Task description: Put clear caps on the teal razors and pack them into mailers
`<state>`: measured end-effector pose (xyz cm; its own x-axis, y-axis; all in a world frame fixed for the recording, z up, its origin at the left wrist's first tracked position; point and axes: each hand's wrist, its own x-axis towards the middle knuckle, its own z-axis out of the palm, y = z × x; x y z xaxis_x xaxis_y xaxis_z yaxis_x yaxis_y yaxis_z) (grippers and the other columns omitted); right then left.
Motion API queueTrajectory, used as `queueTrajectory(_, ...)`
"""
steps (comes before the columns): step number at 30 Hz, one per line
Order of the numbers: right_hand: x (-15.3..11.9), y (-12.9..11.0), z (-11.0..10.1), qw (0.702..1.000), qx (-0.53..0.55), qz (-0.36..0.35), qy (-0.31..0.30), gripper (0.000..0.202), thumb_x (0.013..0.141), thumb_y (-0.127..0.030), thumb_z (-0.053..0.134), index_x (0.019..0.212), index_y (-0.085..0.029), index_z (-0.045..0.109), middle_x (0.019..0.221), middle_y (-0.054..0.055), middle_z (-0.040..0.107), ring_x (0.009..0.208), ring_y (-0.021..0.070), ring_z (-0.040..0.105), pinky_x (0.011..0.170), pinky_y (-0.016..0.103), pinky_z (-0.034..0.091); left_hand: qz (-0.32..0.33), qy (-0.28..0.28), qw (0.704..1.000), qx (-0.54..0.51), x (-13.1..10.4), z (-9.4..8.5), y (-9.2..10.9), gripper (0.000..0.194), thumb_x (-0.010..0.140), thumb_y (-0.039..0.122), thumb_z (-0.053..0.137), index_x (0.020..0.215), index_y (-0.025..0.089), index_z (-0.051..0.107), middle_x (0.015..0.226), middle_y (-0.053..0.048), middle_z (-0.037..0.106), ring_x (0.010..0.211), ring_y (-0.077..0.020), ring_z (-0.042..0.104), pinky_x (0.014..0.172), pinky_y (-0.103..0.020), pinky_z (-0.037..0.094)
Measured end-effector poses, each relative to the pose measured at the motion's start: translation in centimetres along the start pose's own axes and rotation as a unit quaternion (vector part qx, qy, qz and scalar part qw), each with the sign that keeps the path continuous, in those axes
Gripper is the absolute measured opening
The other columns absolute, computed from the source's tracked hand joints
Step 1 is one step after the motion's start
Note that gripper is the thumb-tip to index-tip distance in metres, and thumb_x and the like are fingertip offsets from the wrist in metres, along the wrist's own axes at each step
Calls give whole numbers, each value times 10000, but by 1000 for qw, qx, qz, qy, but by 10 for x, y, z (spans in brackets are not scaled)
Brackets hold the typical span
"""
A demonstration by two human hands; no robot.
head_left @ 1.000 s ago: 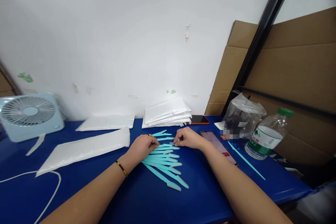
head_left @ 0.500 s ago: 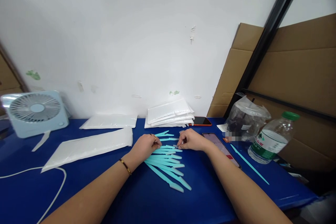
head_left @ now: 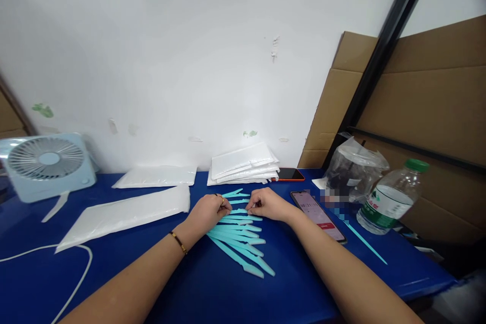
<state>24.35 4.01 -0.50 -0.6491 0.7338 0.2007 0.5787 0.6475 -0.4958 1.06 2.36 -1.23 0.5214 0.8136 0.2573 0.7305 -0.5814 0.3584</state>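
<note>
Several slim turquoise plastic sticks with pale tips lie fanned out on the blue table, in front of me. My left hand is at their left ends, thumb and fingers pinched on one turquoise stick. At the right end of that same stick is my right hand, its fingertips also closed on it. The stick spans the short gap between both hands. A few more turquoise sticks lie just beyond the hands.
White padded envelopes lie to the left and a stack of them by the wall. A fan stands far left. On the right are a phone, a bottle, a plastic bag and a lone turquoise stick.
My right hand has moved slightly left, closer to my left hand, and now pinches the stick's right end. The whole view has shifted a little.
</note>
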Motion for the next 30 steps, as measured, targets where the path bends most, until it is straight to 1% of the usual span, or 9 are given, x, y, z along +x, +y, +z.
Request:
queueTrajectory(3, -6, 1, -19, 998, -50, 12, 25, 168, 750, -279, 604, 846, -189, 708, 808, 37, 646, 695, 132, 588, 631, 215, 430, 14, 22, 999, 21, -3, -1, -2, 261, 825, 312, 486, 1019, 229, 639, 1060, -39, 625, 983, -185, 561, 846, -279, 435)
queueTrajectory(6, -17, 10, -40, 986, -124, 88, 71, 191, 761, -249, 569, 895, -200, 697, 884, 52, 662, 801, 170, 598, 707, 246, 429, 13, 32, 998, 57, -6, 1, -4, 443, 855, 453, 419, 1221, 223, 516, 1297, -70, 487, 1168, -227, 450, 950, -344, 381)
queueTrajectory(10, -28, 20, -52, 956, -191, 221, -1, 246, 690, -217, 614, 922, -207, 696, 936, 88, 670, 838, 227, 614, 676, 270, 431, -4, 1, 997, 78, -7, 4, -4, 557, 877, 535, 302, 1306, 201, 423, 1351, -97, 434, 1242, -247, 382, 1005, -397, 313)
queueTrajectory(14, -30, 16, -47, 936, -212, 276, -47, 264, 663, -225, 633, 915, -191, 703, 912, 138, 669, 760, 263, 630, 567, 280, 417, -13, -12, 997, 80, -7, 4, -3, 573, 876, 554, 277, 1306, 204, 422, 1309, -99, 485, 1201, -249, 433, 996, -410, 311)
queueTrajectory(17, -29, 14, -44, 939, -208, 272, -31, 286, 653, -255, 649, 926, -186, 697, 905, 149, 666, 723, 265, 632, 544, 281, 410, -12, -15, 996, 85, -6, 4, -4, 585, 869, 560, 288, 1296, 189, 436, 1307, -105, 486, 1201, -252, 432, 989, -399, 321)
queueTrajectory(20, -28, 16, -44, 949, -194, 247, -8, 350, 670, -292, 640, 1004, -190, 669, 971, 145, 658, 824, 280, 625, 631, 301, 436, -8, -15, 997, 78, -6, 4, -5, 583, 871, 553, 292, 1291, 179, 445, 1311, -111, 480, 1209, -249, 425, 988, -389, 325)
queueTrajectory(24, -25, 17, -40, 955, -194, 220, -34, 373, 689, -257, 607, 1051, -178, 653, 1024, 150, 647, 918, 302, 601, 720, 336, 446, -6, -8, 998, 68, -6, 3, -3, 527, 875, 524, 320, 1242, 190, 498, 1275, -101, 519, 1181, -232, 455, 977, -368, 335)
queueTrajectory(27, -21, 15, -35, 964, -180, 193, -41, 351, 701, -238, 594, 1041, -183, 661, 1029, 126, 653, 952, 284, 593, 787, 335, 441, -2, -3, 998, 71, -4, 2, -3, 426, 883, 444, 359, 1180, 203, 547, 1207, -80, 576, 1126, -216, 501, 949, -346, 360)
queueTrajectory(30, -19, 12, -31, 973, -162, 167, 4, 444, 715, -245, 596, 1154, -176, 594, 1148, 115, 602, 1041, 258, 554, 888, 322, 405, -1, 0, 997, 79, -3, 1, -2, 316, 875, 334, 402, 1093, 222, 601, 1104, -55, 635, 1040, -204, 550, 892, -322, 394)
